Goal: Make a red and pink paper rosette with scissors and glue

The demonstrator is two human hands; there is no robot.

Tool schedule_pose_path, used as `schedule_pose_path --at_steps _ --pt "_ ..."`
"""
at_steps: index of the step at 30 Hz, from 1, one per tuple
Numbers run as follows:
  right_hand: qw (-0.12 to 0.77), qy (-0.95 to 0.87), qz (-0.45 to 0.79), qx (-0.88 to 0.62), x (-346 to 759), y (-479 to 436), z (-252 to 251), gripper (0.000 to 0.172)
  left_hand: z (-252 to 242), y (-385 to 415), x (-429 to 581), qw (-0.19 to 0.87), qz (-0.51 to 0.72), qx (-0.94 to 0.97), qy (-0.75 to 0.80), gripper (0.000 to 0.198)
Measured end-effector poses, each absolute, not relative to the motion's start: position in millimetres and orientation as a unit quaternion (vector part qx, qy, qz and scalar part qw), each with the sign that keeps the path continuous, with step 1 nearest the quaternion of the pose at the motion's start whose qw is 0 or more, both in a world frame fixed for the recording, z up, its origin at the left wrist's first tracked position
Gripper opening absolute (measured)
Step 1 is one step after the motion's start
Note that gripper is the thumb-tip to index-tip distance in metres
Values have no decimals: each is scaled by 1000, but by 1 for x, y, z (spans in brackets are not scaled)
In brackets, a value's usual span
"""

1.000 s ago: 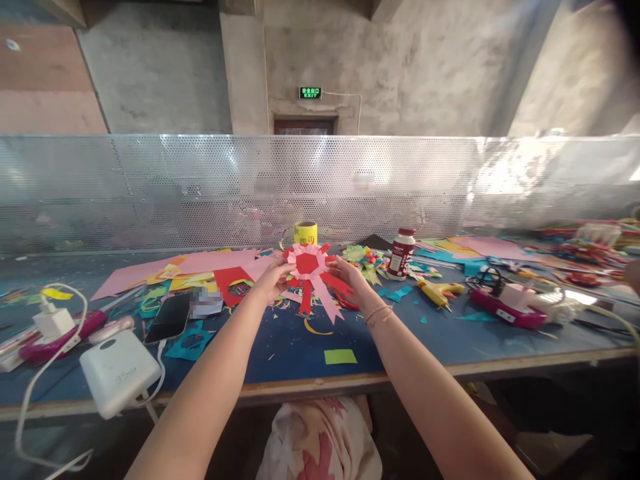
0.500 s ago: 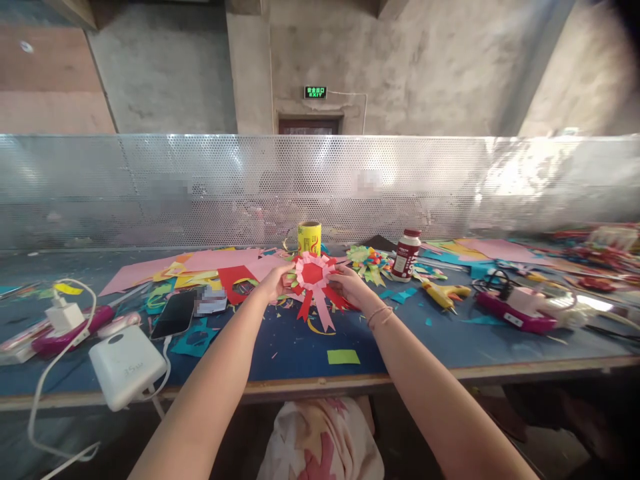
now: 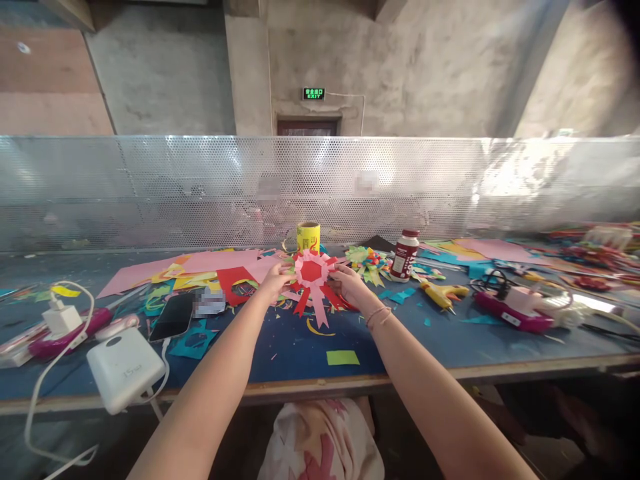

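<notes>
Between my two hands is a pink and red paper rosette (image 3: 311, 269), held upright above the blue table, with notched ribbon tails hanging down. My left hand (image 3: 275, 281) grips its left edge, and my right hand (image 3: 347, 283) grips the right edge, fingers closed on the paper. Just behind the rosette stands a yellow tape roll (image 3: 309, 237). A green paper rectangle (image 3: 343, 358) lies near the table's front edge. Right of my hands sit a green paper rosette (image 3: 367, 261) and a dark red bottle (image 3: 405, 256).
A yellow glue gun (image 3: 444, 295) and a purple power strip (image 3: 513, 312) lie on the right. On the left are a phone (image 3: 173, 317), a white power bank (image 3: 125, 369) with cables, and paper sheets (image 3: 210, 262). A perforated metal screen (image 3: 320, 187) stands along the back.
The rosette has risen very slightly, its tails tilting a little to the left. Both hands keep their hold. The whole view has shifted slightly.
</notes>
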State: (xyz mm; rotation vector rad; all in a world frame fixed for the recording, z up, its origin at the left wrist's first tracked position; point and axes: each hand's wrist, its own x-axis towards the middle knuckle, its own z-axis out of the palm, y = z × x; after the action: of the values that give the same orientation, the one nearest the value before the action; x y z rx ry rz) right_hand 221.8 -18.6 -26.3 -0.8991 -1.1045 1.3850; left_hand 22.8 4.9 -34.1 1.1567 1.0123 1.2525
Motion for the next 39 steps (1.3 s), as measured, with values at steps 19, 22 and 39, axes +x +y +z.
schedule_pose_path --at_steps 19,22,39 --pt "365 -638 331 -592 226 -6 -41 31 -38 14 1 222 383 625 643 25" --pt "293 -692 160 -640 232 -6 -38 31 -41 17 -14 44 324 638 697 31" --pt "166 -659 15 -734 261 12 -62 48 -51 20 -20 82 342 626 696 17"
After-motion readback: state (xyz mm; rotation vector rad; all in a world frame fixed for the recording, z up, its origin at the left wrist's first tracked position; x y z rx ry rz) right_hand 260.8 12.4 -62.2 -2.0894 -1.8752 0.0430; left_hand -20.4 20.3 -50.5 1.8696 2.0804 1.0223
